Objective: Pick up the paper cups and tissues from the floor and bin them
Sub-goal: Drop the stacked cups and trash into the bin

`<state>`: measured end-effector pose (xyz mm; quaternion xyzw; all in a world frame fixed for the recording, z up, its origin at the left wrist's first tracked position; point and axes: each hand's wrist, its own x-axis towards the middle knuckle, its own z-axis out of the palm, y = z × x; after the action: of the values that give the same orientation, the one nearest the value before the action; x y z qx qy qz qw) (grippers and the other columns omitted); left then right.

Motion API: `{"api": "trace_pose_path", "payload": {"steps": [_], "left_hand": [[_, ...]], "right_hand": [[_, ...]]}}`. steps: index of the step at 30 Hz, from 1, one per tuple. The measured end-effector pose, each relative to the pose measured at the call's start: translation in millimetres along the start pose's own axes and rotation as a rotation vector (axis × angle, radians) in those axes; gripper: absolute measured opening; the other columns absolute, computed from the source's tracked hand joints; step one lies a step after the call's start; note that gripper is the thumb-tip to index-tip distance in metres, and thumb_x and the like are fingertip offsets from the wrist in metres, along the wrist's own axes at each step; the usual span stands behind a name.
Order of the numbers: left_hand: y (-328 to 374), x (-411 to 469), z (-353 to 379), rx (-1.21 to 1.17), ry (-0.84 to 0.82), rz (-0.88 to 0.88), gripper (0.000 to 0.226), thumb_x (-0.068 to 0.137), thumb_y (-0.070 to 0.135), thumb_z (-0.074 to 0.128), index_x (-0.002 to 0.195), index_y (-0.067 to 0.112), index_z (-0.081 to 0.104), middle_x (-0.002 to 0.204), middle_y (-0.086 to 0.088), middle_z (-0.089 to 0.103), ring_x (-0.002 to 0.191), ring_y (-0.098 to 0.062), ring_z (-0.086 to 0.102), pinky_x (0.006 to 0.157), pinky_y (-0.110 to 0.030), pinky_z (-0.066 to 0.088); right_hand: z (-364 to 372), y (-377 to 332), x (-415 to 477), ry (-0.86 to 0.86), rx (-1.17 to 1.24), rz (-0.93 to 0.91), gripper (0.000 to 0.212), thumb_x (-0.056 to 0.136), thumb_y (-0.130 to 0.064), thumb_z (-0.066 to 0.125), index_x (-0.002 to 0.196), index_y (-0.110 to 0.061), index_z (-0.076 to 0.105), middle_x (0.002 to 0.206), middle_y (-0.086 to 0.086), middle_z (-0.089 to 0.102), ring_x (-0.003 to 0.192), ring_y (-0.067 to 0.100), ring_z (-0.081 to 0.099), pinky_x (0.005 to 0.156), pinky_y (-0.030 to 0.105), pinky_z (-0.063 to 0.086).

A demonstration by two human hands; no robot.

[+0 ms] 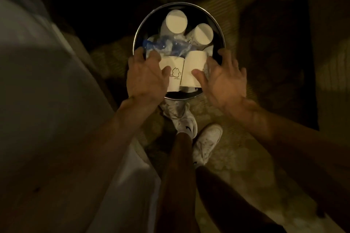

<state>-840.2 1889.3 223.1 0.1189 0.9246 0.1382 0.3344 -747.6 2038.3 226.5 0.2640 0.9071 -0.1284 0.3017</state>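
Note:
A round metal bin (pixel 144 22) stands on the floor in front of me, filled close to its rim. Two white paper cups (pixel 176 22) (pixel 203 34) lie bottom-up at its far side, next to crumpled blue and clear plastic (pixel 161 45). At the near side lie a paper cup with a cat drawing (pixel 177 75) and a plain paper cup (pixel 193 62). My left hand (pixel 145 77) hovers over the cat cup with fingers spread and the thumb at its side. My right hand (pixel 223 79) is spread beside the plain cup, its thumb touching it. No tissue is plainly visible.
The room is dim. A large pale surface (pixel 47 81) fills the left side, close to my left arm. My two white shoes (pixel 186 125) (pixel 207 142) stand on patterned carpet (pixel 236 147) just behind the bin. Dark furniture (pixel 274 53) rises at the right.

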Motion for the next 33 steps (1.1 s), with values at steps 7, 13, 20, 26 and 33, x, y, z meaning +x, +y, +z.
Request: {"api": "trace_pose_path", "payload": {"steps": [7, 13, 20, 26, 33], "left_hand": [[8, -52, -58, -0.045, 0.026, 0.094, 0.025, 0.096, 0.034, 0.061, 0.112, 0.016, 0.062, 0.114, -0.007, 0.058, 0.105, -0.021, 0.057, 0.083, -0.030, 0.050], [61, -149, -167, 0.004, -0.061, 0.147, 0.033, 0.096, 0.034, 0.060, 0.069, 0.022, 0.047, 0.063, 0.005, 0.047, 0.057, -0.006, 0.042, 0.052, -0.023, 0.029], [152, -288, -348, 0.264, -0.173, 0.496, 0.038, 0.096, 0.036, 0.061, 0.064, 0.023, 0.043, 0.056, 0.006, 0.047, 0.051, -0.008, 0.044, 0.051, -0.027, 0.030], [216, -350, -477, 0.570, -0.067, 0.812, 0.046, 0.093, 0.048, 0.059, 0.058, 0.021, 0.046, 0.050, 0.002, 0.047, 0.047, -0.009, 0.047, 0.048, -0.031, 0.033], [312, -408, -510, 0.568, -0.114, 1.247, 0.047, 0.087, 0.070, 0.035, 0.066, 0.032, 0.051, 0.068, 0.012, 0.050, 0.064, -0.003, 0.050, 0.058, -0.034, 0.045]], "right_hand": [[-41, 12, -59, 0.043, 0.250, -0.017, 0.046, 0.100, -0.049, 0.042, 0.128, -0.014, 0.055, 0.126, 0.011, 0.055, 0.112, 0.028, 0.055, 0.091, 0.047, 0.050], [-127, 24, -182, 0.049, 0.525, -0.100, 0.015, 0.100, -0.037, 0.051, 0.099, -0.022, 0.055, 0.087, -0.007, 0.059, 0.073, 0.008, 0.057, 0.068, 0.028, 0.051], [-280, 19, -343, 0.103, 0.796, -0.169, 0.013, 0.096, -0.038, 0.058, 0.103, -0.028, 0.053, 0.079, -0.016, 0.054, 0.067, -0.003, 0.052, 0.060, 0.015, 0.037], [-375, 0, -444, 0.403, 0.948, -0.153, 0.018, 0.093, -0.040, 0.060, 0.107, -0.029, 0.058, 0.081, -0.017, 0.054, 0.070, -0.004, 0.051, 0.064, 0.013, 0.038], [-398, 22, -545, 0.678, 1.109, 0.030, 0.020, 0.092, -0.040, 0.063, 0.108, -0.030, 0.060, 0.094, -0.016, 0.062, 0.086, 0.000, 0.059, 0.074, 0.018, 0.050]]}}
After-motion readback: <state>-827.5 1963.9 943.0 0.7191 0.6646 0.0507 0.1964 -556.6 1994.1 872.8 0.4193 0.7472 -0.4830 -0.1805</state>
